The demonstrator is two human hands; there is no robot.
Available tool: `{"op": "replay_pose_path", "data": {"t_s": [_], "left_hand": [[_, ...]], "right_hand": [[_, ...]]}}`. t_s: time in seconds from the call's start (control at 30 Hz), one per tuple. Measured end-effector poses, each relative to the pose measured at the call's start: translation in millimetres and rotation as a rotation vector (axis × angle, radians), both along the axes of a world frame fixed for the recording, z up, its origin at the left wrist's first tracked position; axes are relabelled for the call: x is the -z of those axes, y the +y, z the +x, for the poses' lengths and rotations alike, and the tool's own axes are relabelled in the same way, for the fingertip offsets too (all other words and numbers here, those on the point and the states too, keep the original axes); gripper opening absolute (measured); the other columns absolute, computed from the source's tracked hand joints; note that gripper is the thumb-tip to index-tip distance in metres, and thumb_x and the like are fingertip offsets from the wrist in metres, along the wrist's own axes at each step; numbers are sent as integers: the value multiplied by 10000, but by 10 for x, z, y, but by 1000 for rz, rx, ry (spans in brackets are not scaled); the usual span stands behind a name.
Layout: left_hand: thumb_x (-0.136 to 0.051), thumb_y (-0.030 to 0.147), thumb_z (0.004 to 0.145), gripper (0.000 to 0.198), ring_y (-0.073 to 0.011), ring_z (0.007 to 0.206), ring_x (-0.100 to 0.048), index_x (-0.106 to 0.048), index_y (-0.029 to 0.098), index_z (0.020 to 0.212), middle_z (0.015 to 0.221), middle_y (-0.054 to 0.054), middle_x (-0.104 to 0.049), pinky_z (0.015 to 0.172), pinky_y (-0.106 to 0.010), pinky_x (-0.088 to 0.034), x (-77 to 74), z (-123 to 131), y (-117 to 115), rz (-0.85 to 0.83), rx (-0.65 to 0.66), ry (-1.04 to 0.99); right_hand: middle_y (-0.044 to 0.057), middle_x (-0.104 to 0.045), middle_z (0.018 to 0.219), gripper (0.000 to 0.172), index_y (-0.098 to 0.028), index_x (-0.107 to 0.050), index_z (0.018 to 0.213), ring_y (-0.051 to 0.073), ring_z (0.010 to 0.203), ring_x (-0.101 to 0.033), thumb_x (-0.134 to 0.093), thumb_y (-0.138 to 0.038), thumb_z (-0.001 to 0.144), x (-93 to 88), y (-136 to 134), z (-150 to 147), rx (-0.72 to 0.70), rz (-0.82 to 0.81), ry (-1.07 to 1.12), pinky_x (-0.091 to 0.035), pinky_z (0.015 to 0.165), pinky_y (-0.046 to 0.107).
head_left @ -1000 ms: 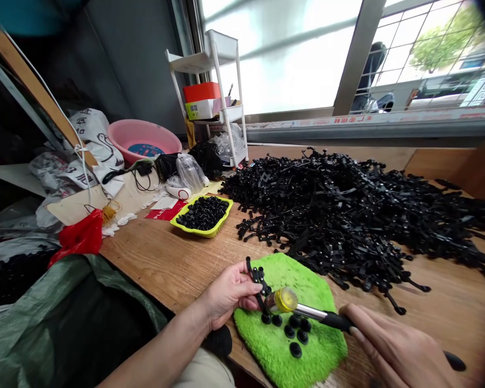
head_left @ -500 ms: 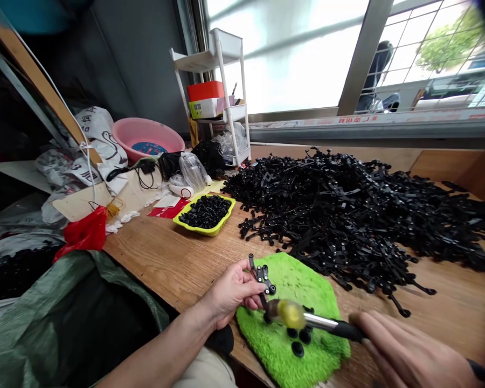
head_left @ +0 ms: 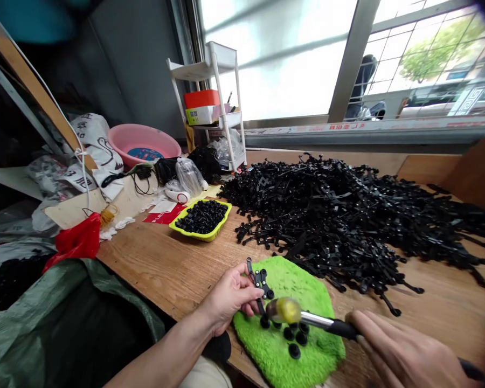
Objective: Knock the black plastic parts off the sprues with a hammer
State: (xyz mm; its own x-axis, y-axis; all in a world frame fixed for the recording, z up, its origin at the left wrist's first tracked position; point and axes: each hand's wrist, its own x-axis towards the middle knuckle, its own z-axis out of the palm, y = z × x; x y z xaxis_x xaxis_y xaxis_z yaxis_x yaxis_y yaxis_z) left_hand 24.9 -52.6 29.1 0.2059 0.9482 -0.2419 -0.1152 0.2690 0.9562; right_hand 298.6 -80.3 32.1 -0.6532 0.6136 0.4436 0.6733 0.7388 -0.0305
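Fingers of left hand (head_left: 229,297) clamped on black linkage (head_left: 259,279) over green cloth (head_left: 307,285); those of right hand (head_left: 400,345) wrapped round hammer (head_left: 316,319). Advisable: linkage steadied, pinch clear of yellow head (head_left: 289,311), blows short, square.

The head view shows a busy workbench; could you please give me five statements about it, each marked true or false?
1. The right hand grips a hammer by its black handle. True.
2. The left hand holds nothing. False: the left hand pinches a black linked part.
3. Several small round black pieces lie on the green cloth. True.
4. The yellow tray rests on the green cloth. False: the yellow tray stands on the wooden table, apart from the cloth.
5. A large heap of black parts lies on the wooden table. True.
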Motion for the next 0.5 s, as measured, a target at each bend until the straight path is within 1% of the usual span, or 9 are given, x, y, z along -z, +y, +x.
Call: {"op": "replay_pose_path", "data": {"t_s": [0.03, 0.07, 0.13, 0.2, 0.3, 0.33, 0.4, 0.43, 0.5], "left_hand": [[-712, 237, 662, 332, -50, 401, -506, -527, 139, 919, 545, 53, -542, 342, -101, -337, 1, 2, 4, 8, 5, 5], [-708, 234, 663, 323, -47, 398, -499, -529, 138, 914, 549, 53, -539, 331, -100, -315, 2, 3, 7, 17, 8, 10], [-709, 223, 656, 315, -41, 407, -492, -530, 139, 901, 608, 35, -562, 317, -103, -272, -3, 4, 10, 22, 0, 18], [-718, 198, 637, 330, -42, 444, -512, -524, 144, 899, 706, 6, -594, 318, -108, -231, -16, -6, 5, 9, -21, 8], [-708, 168, 644, 363, -56, 530, -549, -520, 148, 953, 782, -24, -618, 353, -118, -203, -61, -45, -16, -26, -18, -56], [-696, 166, 660, 357, -63, 569, -557, -524, 147, 973, 788, -29, -622, 372, -119, -218, -84, -61, -25, -31, -10, -82], [-662, 178, 706, 308, -82, 675, -572, -544, 145, 989, 819, -34, -625, 458, -121, -310, -135, -88, -50, -21, -12, -122], [-643, 194, 732, 267, -89, 726, -571, -560, 146, 981, 841, -33, -624, 527, -129, -359, -160, -96, -64, -12, -23, -131], [-609, 244, 778, 195, -92, 762, -563, -594, 147, 946, 845, -21, -623, 640, -156, -400, -198, -99, -100, -5, -38, -118]], "right_hand": [[67, -673, 880, 234, -214, -414, 1074, 201, 724, -662, -232, -246, 930, -5, -2, -24, -1, -9, 18, -498, 525, 233], [53, -677, 850, 232, -209, -419, 1072, 185, 674, -663, -236, -248, 935, -5, -4, -44, -6, -28, 19, -496, 515, 225], [48, -679, 840, 247, -202, -428, 1074, 178, 620, -658, -233, -265, 936, 4, -5, -58, -3, -58, -5, -481, 455, 228], [57, -670, 884, 264, -202, -421, 1098, 187, 667, -658, -226, -277, 937, 8, 3, -22, 33, -75, 12, -487, 480, 243], [64, -646, 963, 249, -209, -409, 1132, 207, 822, -641, -263, -264, 937, -2, 33, 108, 97, -74, 123, -497, 613, 252], [62, -642, 979, 242, -212, -412, 1136, 209, 854, -634, -278, -244, 937, -4, 48, 156, 119, -51, 158, -494, 650, 250], [66, -640, 1003, 227, -216, -427, 1122, 227, 893, -624, -297, -234, 936, 2, 85, 232, 163, 0, 183, -490, 661, 259], [66, -644, 996, 216, -218, -433, 1108, 232, 880, -628, -304, -243, 937, 9, 106, 252, 175, 17, 178, -490, 630, 260], [52, -659, 917, 193, -220, -438, 1080, 219, 785, -648, -321, -278, 938, 23, 146, 254, 175, 9, 146, -474, 533, 249]]}}
